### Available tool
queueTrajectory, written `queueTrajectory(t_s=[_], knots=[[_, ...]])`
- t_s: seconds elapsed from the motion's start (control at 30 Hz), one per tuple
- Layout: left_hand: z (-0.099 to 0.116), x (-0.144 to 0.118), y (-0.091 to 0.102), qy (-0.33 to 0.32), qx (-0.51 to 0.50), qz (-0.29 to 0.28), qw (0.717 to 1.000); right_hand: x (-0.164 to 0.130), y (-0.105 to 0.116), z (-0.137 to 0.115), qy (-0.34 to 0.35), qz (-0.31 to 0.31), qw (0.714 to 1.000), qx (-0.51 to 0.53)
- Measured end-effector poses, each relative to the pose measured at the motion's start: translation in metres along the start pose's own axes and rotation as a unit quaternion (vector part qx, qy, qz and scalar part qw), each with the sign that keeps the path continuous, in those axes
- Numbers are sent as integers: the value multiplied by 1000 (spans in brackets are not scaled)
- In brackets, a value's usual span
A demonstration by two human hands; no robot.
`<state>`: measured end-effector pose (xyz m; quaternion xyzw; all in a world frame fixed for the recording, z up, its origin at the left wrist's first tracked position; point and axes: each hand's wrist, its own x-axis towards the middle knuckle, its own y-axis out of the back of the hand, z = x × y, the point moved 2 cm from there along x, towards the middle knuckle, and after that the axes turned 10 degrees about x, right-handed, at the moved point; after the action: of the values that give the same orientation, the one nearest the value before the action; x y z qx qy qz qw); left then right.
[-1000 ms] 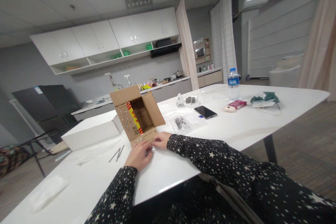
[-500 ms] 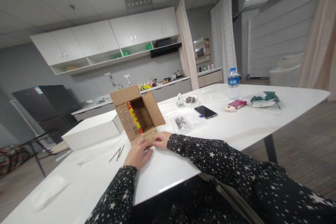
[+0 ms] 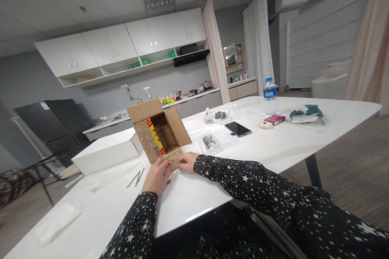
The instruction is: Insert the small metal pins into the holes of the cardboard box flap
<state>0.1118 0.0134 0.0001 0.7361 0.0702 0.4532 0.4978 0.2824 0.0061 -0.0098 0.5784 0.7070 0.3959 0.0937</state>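
Note:
An open cardboard box (image 3: 141, 133) stands tilted on the white table, its opening facing me and a red-and-yellow strip of tape down one side. Small pale dots cover its left flap, and a row of tiny dark dots runs along the front flap (image 3: 174, 156). My left hand (image 3: 155, 176) rests over the left end of that front flap, fingers curled together; what they pinch is too small to make out. At the flap's right end, my right hand (image 3: 187, 161) has its fingers closed on the cardboard edge. A small dark piece (image 3: 168, 181) shows beside my left hand.
Left of the box lie thin dark rods (image 3: 136, 178) and a long white box (image 3: 106, 151). Rightward are a clear plastic bag (image 3: 209, 142), a phone (image 3: 238, 128), a pink-red pack (image 3: 275, 119), a water bottle (image 3: 270, 95) and a green-and-white bundle (image 3: 306, 113).
My left hand has shifted slightly up and left along the front flap, uncovering a small dark piece on the table. My right hand and the box stay nearly in place.

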Motion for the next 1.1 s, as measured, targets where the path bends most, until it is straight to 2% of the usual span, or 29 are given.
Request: queueTrajectory(t_s=[0.17, 0.37, 0.5, 0.93, 1.1], knots=[[-6, 0, -4, 15, 19, 31, 999, -1, 2, -1, 11, -12, 1000, 11], [-9, 0, 0, 50, 99, 0, 994, -1, 2, -1, 5, -4, 1000, 3], [-10, 0, 2, 64, 112, -20, 991, -1, 1, -2, -1, -3, 1000, 6], [-12, 0, 0, 125, 156, -8, 980, -1, 1, -2, 0, -4, 1000, 3], [-12, 1, 2, 116, 170, -19, 979, -1, 1, 0, 6, -6, 1000, 1]])
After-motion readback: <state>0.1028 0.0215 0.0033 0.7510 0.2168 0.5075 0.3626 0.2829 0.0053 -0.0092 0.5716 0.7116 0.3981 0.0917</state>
